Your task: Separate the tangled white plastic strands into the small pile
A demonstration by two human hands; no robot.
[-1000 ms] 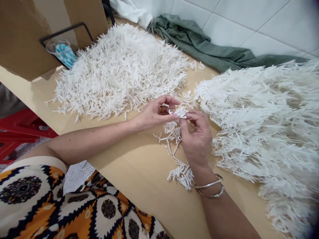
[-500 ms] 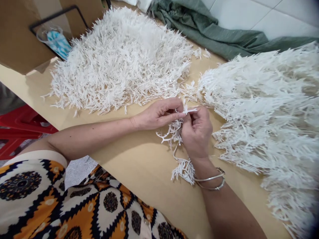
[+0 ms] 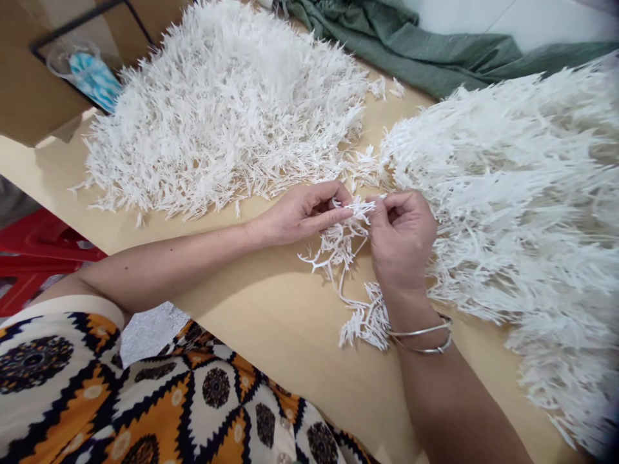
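My left hand (image 3: 307,209) pinches a small white branching sprig (image 3: 358,207) between thumb and fingers. On the sprig's right end my right hand (image 3: 403,232) is closed, the fingertips a short way from those of the left. Below the hands hangs a tangle of white sprigs (image 3: 341,248), which looks like soft plastic. A thin white strand runs down from it to a bushy white cluster (image 3: 367,319) lying on the table beside my right wrist. What lies inside the right fist is hidden.
A big heap of white sprigs (image 3: 227,116) covers the table's (image 3: 271,316) far side. More white fringed strands (image 3: 507,206) spread over the right. A cardboard box (image 3: 29,77), a plastic cup (image 3: 72,61) with blue-white cloth, green fabric (image 3: 387,51) and a red stool (image 3: 43,235) border it.
My right hand has moved to the right, away from my left, so more of the white sprig shows between them. The camera view has shifted slightly.
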